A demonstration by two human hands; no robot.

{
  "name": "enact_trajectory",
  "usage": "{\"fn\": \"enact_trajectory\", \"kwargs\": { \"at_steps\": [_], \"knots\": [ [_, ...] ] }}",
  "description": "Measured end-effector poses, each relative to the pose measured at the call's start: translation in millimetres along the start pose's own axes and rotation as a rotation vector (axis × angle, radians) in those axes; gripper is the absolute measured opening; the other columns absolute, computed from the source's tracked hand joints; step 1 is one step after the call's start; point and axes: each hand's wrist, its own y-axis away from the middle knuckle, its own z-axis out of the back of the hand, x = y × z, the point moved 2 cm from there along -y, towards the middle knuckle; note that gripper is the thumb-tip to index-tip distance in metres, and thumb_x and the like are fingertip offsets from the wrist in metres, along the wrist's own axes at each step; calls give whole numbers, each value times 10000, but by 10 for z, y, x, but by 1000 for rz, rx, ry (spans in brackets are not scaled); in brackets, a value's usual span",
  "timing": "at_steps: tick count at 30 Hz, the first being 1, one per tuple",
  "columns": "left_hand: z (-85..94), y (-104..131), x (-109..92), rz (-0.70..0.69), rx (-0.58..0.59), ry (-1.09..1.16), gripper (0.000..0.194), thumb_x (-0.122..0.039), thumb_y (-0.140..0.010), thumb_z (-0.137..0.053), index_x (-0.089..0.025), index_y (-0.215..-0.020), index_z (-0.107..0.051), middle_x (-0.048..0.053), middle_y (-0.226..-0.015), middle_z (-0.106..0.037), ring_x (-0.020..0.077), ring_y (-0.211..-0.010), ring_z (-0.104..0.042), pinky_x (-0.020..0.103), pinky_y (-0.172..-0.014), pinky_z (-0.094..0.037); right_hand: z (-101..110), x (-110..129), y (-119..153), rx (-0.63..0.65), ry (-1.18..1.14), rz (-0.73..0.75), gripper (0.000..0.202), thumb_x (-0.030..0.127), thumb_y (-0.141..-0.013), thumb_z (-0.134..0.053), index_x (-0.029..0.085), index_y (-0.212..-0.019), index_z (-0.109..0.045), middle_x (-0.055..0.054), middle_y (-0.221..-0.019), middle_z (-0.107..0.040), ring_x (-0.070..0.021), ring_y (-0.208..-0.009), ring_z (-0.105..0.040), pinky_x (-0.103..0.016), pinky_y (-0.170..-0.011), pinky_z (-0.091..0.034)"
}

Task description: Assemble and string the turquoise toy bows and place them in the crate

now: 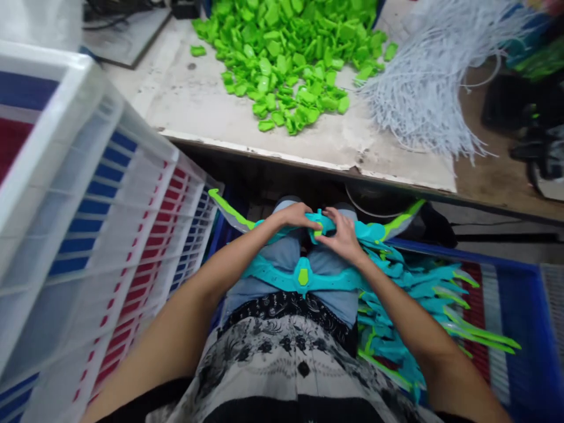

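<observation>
Over the person's lap, just below the table edge, a teal plastic toy bow [352, 230] with lime-green tips lies crosswise, and both hands meet at its middle: the left hand [296, 215] curls over the grip from one side, the right hand [341, 234] from the other, fingers pinched narrow around a small green clip [318, 230] at the centre. A second teal bow [304, 277] rests lower on the lap. To the right, a blue crate [520, 294] holds a heap of finished bows [423, 305]. A white slatted crate [88, 194] stands left. On the worn table [185, 100] lie a pile of green clips [291, 59] and a bundle of white cords [432, 88].
</observation>
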Motion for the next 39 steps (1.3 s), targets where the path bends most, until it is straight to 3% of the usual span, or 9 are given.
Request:
{"fn": "enact_trajectory", "kwargs": {
  "at_steps": [3, 12, 19, 25, 27, 29, 34, 37, 39],
  "knots": [
    [-19, 22, -7, -17, -52, -3, 475, -621, -604, -639, -149, -651, -611, -29, -525, -492, 106, -507, -414, 256, -509, -248, -2, -11, -105, 127, 107, -28, 768, 493, -664, -704, 212, -1336, -459, -124, -1139, -644, -341, -1048, -581, -498, -879, -410],
    [-94, 157, -83, -48, -133, -125, 468, -601, -681, -621, -143, -765, -664, 32, -621, -596, 155, -558, -510, 274, -531, -284, 19, -27, -101, 279, 300, 82, 848, 563, -724, -645, 173, -1413, -341, -148, -1134, -625, -337, -1042, -569, -423, -807, -400],
    [-154, 384, -239, -95, -239, -454, 493, -516, -753, -620, -209, -1138, -587, 92, -929, -660, 255, -843, -609, 291, -650, -371, -34, 145, 34, 81, 485, 137, 504, 489, -821, -559, 96, -1136, -585, -149, -929, -636, -297, -868, -537, -380, -711, -353],
    [-362, 714, -150, -217, -399, -751, 426, -355, -908, -421, -252, -1313, -500, 125, -973, -596, 266, -897, -553, 366, -769, -396, 15, 382, 270, -53, 334, 233, 380, 325, -870, -522, 157, -1209, -558, -122, -1120, -619, -265, -1014, -499, -402, -854, -369],
    [-439, 782, -49, -235, -436, -825, 466, -356, -915, -395, -299, -1376, -432, 134, -1023, -583, 274, -912, -538, 385, -782, -396, 183, 362, 213, -70, 263, 264, 302, 347, -879, -520, 181, -1112, -618, -96, -1107, -633, -242, -1043, -501, -391, -887, -375],
    [-502, 828, 40, -243, -434, -886, 507, -420, -896, -424, -345, -1397, -390, 143, -1081, -564, 295, -944, -520, 409, -801, -396, 507, 200, 66, -194, 260, 194, 251, 342, -903, -481, 192, -998, -659, -80, -1026, -657, -223, -999, -522, -382, -869, -389],
    [-534, 881, 111, -162, -478, -953, 485, -419, -892, -421, -384, -1375, -411, 132, -1022, -555, 293, -924, -502, 423, -833, -402, 1635, -718, -466, -694, 400, -253, 311, 344, -910, -442, 133, -882, -669, -135, -910, -635, -240, -918, -540, -414, -840, -420],
    [-492, 862, 110, -141, -521, -955, 467, -384, -896, -416, -367, -1361, -442, 135, -1020, -544, 291, -911, -498, 419, -824, -413, 2057, -1163, -768, -610, 406, -415, 372, 384, -887, -500, 69, -760, -652, -160, -838, -628, -228, -901, -558, -400, -841, -432],
    [-455, 833, 122, -151, -518, -935, 475, -378, -891, -431, -349, -1364, -445, 140, -1043, -537, 296, -937, -499, 419, -831, -419, 2198, -1257, -875, -522, 386, -421, 345, 317, -879, -534, 28, -725, -641, -155, -777, -630, -200, -866, -574, -379, -832, -428]
  ]
}}
